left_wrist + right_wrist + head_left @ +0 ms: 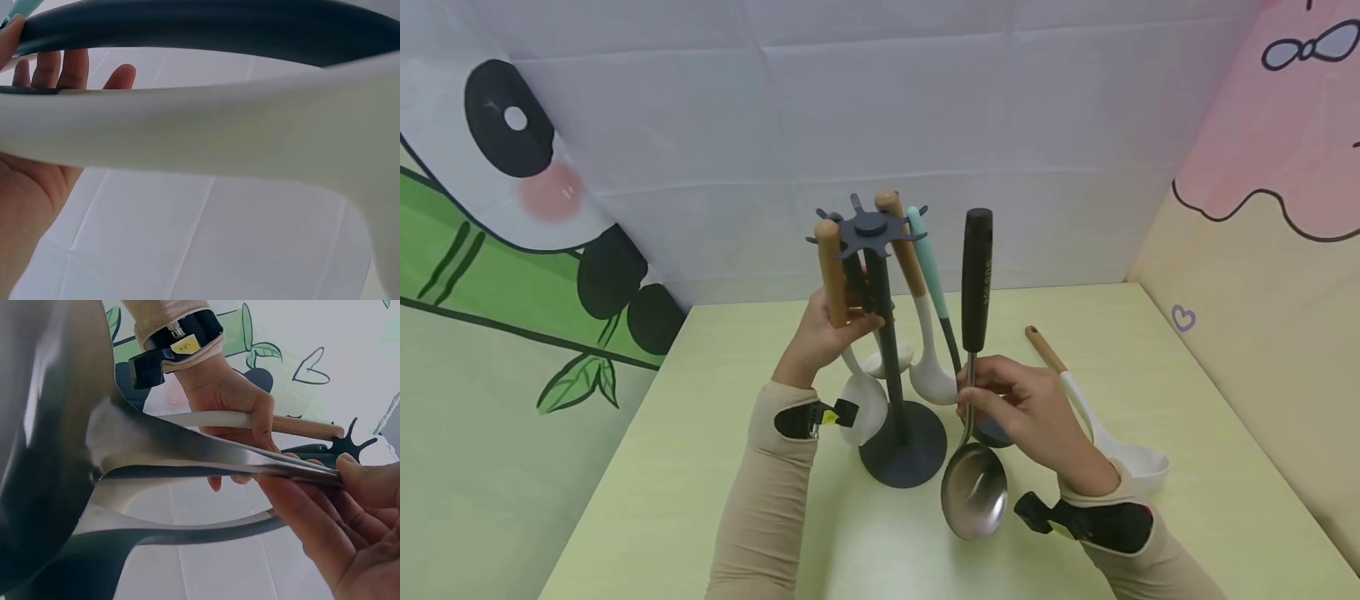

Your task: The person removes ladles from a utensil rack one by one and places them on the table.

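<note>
In the head view my right hand pinches the steel shaft of a soup ladle between thumb and fingers. Its black handle points up and its bowl hangs low, right of a dark utensil stand. My left hand grips the stand's upper part around the pole, its thumb toward the pole and its other fingers partly hidden. A wooden-handled white utensil hangs in front of that hand. In the right wrist view the ladle's shaft crosses in front of the left hand.
From the stand's hooks also hang a white ladle with wooden handle and a mint-handled utensil with a dark lower part. Another white ladle lies on the table at right. A printed cloth wall closes the back.
</note>
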A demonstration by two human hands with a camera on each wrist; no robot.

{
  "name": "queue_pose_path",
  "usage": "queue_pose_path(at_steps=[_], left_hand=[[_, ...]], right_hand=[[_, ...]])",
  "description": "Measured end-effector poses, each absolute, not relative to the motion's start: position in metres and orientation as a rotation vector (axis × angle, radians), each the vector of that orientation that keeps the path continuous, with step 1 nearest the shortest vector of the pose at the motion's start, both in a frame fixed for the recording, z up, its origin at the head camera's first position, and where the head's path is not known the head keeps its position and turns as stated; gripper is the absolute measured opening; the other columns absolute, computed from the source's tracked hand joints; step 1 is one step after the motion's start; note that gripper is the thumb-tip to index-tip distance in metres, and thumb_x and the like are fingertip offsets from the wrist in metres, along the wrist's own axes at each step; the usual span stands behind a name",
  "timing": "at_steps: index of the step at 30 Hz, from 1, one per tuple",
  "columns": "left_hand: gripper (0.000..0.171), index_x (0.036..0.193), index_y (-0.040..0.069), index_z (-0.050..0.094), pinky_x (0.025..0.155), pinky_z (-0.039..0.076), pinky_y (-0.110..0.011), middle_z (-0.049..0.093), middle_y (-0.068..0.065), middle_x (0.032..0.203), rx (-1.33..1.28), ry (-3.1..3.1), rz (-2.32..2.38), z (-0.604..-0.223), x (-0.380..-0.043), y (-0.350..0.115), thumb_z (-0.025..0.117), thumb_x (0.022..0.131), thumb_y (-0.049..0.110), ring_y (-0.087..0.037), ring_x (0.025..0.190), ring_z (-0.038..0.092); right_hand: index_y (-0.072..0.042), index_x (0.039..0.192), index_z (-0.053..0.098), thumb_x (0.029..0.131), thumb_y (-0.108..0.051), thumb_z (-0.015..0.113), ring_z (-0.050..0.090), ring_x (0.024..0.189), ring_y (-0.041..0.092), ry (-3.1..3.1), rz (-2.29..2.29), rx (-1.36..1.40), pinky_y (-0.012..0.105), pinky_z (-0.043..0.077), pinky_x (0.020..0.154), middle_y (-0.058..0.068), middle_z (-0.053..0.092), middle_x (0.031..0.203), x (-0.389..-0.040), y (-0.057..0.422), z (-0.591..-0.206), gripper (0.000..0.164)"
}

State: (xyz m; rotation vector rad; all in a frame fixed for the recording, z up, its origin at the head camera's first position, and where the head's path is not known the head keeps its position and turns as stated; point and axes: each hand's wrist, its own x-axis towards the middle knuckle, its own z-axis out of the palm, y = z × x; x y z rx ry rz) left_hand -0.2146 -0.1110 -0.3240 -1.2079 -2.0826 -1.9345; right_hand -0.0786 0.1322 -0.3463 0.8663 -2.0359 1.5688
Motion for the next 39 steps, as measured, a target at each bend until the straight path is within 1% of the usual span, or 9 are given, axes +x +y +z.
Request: queue_pose_path(at_steps=[5,11,16,21,23,26,29,32,39], left_hand=[[0.032,0.105,-0.020,0.051,0.084,0.055,-0.031,0.071,-0.015,0.099,-1.241,-2.051,-1.984,-0.325,-0.218,-0.112,0.066,0.078,-0.013,-0.008,0.089,0.068],[0.035,0.106,-0.021,0.049,0.084,0.055,-0.031,0.071,0.008,0.097,-1.327,-1.994,-2.008,-0.325,-0.223,-0.111,0.069,0.080,-0.007,-0.009,0.090,0.068],[0.038,0.106,-0.023,0.046,0.082,0.055,-0.028,0.070,0.013,0.097,-1.364,-1.960,-2.035,-0.324,-0.226,-0.111,0.069,0.080,-0.008,-0.008,0.090,0.067],[0.046,0.107,-0.023,0.043,0.080,0.055,-0.027,0.070,0.012,0.099,-1.439,-1.902,-2.066,-0.324,-0.229,-0.110,0.074,0.084,0.002,-0.008,0.090,0.068],[0.043,0.107,-0.017,0.049,0.080,0.055,-0.027,0.071,0.010,0.100,-1.459,-1.885,-2.072,-0.324,-0.230,-0.109,0.076,0.085,0.008,-0.009,0.090,0.068],[0.030,0.107,0.002,0.060,0.080,0.055,-0.027,0.071,0.009,0.100,-1.467,-1.870,-2.085,-0.324,-0.231,-0.108,0.078,0.085,0.013,-0.010,0.090,0.068],[0.030,0.109,0.021,0.063,0.080,0.055,-0.027,0.071,0.008,0.101,-1.458,-1.870,-2.102,-0.325,-0.231,-0.107,0.080,0.085,0.018,-0.010,0.090,0.068],[0.030,0.109,0.023,0.062,0.080,0.055,-0.027,0.071,0.008,0.100,-1.442,-1.875,-2.112,-0.326,-0.231,-0.107,0.080,0.085,0.020,-0.010,0.091,0.068],[0.030,0.109,0.020,0.062,0.081,0.055,-0.028,0.071,0.007,0.100,-1.414,-1.880,-2.127,-0.328,-0.232,-0.106,0.080,0.084,0.019,-0.011,0.091,0.068]], right_hand=[[0.007,0.098,0.065,0.082,0.023,0.064,0.071,0.068,0.012,-2.047,1.653,0.837,0.031,0.058,0.055,0.014,0.071,0.081,-0.078,0.146,-0.344,0.023],[0.012,0.100,0.062,0.084,0.023,0.062,0.072,0.069,0.014,-2.038,1.764,0.782,0.036,0.058,0.054,0.008,0.071,0.083,-0.078,0.162,-0.341,0.020],[0.008,0.100,0.064,0.085,0.022,0.061,0.072,0.070,0.014,-2.024,1.783,0.744,0.034,0.058,0.056,0.005,0.072,0.083,-0.081,0.176,-0.339,0.021],[0.000,0.102,0.066,0.086,0.023,0.059,0.072,0.070,0.014,-2.022,1.778,0.724,0.032,0.058,0.056,0.002,0.072,0.084,-0.084,0.188,-0.339,0.029],[-0.001,0.102,0.067,0.086,0.023,0.058,0.072,0.071,0.014,-2.015,1.798,0.721,0.032,0.058,0.056,0.003,0.072,0.084,-0.085,0.191,-0.339,0.030],[-0.002,0.102,0.067,0.087,0.024,0.057,0.072,0.071,0.014,-2.015,1.817,0.716,0.033,0.058,0.056,0.005,0.072,0.083,-0.087,0.195,-0.339,0.032],[-0.003,0.102,0.068,0.086,0.024,0.057,0.072,0.070,0.013,-2.034,1.811,0.702,0.032,0.058,0.056,0.005,0.072,0.083,-0.087,0.198,-0.341,0.033],[0.001,0.101,0.066,0.086,0.023,0.058,0.072,0.069,0.013,-2.075,1.772,0.672,0.032,0.058,0.055,0.003,0.072,0.082,-0.088,0.200,-0.343,0.028],[0.013,0.102,0.061,0.087,0.021,0.059,0.071,0.069,0.011,-2.212,1.654,0.570,0.032,0.058,0.056,-0.003,0.072,0.081,-0.094,0.210,-0.348,0.016]])
